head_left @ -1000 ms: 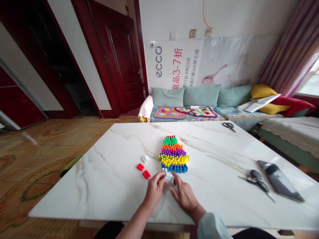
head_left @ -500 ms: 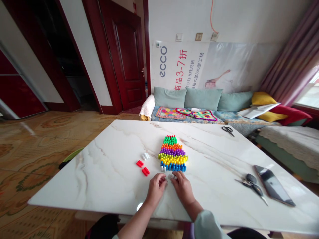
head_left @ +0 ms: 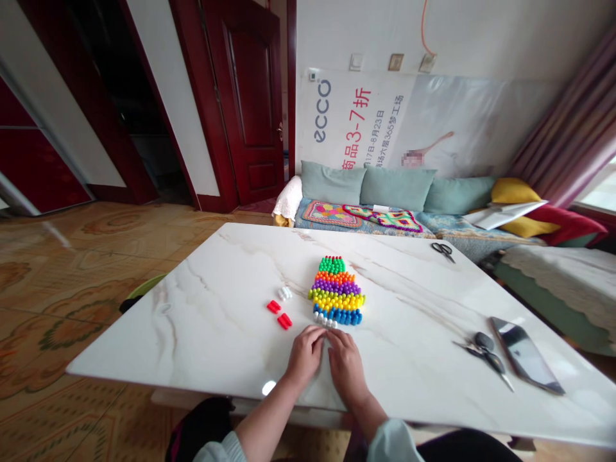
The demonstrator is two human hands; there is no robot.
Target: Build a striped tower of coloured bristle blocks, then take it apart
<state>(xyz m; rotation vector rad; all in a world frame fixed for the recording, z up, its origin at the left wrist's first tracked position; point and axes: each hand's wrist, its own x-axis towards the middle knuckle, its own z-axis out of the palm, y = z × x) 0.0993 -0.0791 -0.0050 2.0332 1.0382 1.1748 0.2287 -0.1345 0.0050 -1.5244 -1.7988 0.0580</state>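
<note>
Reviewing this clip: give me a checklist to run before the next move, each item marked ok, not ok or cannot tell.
1. Both hands in view: ok; left hand and right hand are close together at the near side of the coloured rows.
2. White pieces span the whole row of blue pieces: not ok; only its left part.
3. Loose red pieces apart from the hands: ok, to their left.
4. Scissors beside the phone away from the hands: ok, far right.
5. Anything between the fingertips: cannot tell; the fingers hide it.
</note>
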